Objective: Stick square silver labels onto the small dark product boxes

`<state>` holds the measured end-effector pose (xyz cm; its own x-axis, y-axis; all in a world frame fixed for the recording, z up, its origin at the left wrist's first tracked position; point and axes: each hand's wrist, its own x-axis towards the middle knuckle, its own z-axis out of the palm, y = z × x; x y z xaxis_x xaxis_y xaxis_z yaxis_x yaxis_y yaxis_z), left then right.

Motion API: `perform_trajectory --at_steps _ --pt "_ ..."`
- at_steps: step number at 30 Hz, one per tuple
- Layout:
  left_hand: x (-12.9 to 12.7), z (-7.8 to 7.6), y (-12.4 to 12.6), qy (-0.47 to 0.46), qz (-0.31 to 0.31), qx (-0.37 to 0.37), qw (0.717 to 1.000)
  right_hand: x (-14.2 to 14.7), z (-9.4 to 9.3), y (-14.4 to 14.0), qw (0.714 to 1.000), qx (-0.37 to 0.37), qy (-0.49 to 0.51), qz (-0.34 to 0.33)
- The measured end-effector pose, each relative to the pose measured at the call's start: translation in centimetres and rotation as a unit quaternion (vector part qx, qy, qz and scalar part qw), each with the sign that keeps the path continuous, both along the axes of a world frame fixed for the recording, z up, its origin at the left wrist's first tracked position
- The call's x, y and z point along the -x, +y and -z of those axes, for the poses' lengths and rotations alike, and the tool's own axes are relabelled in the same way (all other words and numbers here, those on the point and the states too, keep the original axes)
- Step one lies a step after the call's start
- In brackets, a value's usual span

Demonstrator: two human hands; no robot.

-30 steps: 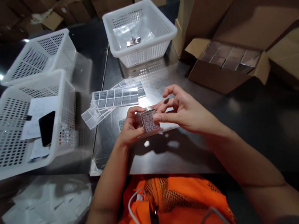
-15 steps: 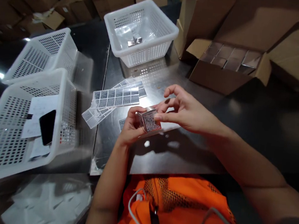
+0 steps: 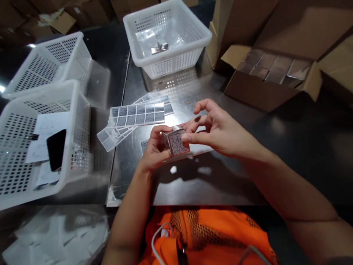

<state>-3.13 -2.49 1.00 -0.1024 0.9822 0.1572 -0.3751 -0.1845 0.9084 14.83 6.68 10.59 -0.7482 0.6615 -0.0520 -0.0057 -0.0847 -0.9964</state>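
My left hand (image 3: 155, 150) is wrapped round a small box (image 3: 179, 144) with a speckled grey face, held tilted above the metal table. The thumb of my right hand (image 3: 210, 128) presses on the upper right of that face. Its middle fingers curl behind the box's top edge, while the forefinger is raised and bent. Whether anything thin lies under the right thumb cannot be made out. Left of the hands, several sheets of dark rectangular labels (image 3: 137, 115) overlap on the table. Part of another dark label piece (image 3: 144, 146) shows beside my left hand.
A white basket (image 3: 171, 62) with clear bags and shiny pieces stands at the back. Two more white baskets (image 3: 70, 137) are on the left, the nearer one holding papers and a black phone (image 3: 55, 150). An open carton (image 3: 257, 90) of wrapped boxes sits right; bagged white pieces (image 3: 59, 238) lie lower left.
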Motion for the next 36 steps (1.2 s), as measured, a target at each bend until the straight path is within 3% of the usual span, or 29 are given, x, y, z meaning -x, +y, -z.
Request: perform_trajectory --at_steps 9,15,21,26,28,30,31,33,35,36 --pt "0.0 0.2 0.1 0.009 -0.004 -0.028 1.000 0.2 0.1 -0.3 1.000 -0.018 -0.009 0.022" --pt "0.1 -0.2 -0.3 -0.003 0.005 0.027 1.000 0.5 1.0 0.1 0.992 -0.065 -0.016 0.109" --pt "-0.5 0.3 -1.2 0.025 0.070 0.113 0.991 -2.5 3.2 1.2 0.998 0.013 -0.020 -0.058" --pt "-2.7 0.6 -1.3 0.047 0.191 0.164 0.967 -6.1 3.5 0.5 0.995 -0.024 -0.044 -0.084" --pt "-3.6 0.6 -1.3 0.066 0.213 0.154 0.963 -8.2 2.4 1.0 0.997 -0.063 -0.027 -0.030" --pt "-3.9 0.5 -1.1 0.102 0.174 0.130 0.971 -11.0 0.7 2.8 0.986 -0.130 -0.001 0.102" --pt "-3.7 0.4 -1.0 0.121 0.134 0.118 0.976 -12.6 -0.1 4.1 0.966 -0.174 0.006 0.191" --pt "-3.1 -0.2 -0.8 0.153 0.043 0.099 0.982 -15.8 -1.5 7.5 0.898 -0.258 -0.004 0.357" --pt "-2.0 -1.0 -0.9 0.181 -0.025 0.092 0.979 -18.5 -2.1 11.2 0.859 -0.283 -0.055 0.424" --pt "-1.4 -1.3 -1.2 0.191 -0.046 0.092 0.976 -19.6 -2.2 12.9 0.863 -0.265 -0.084 0.422"
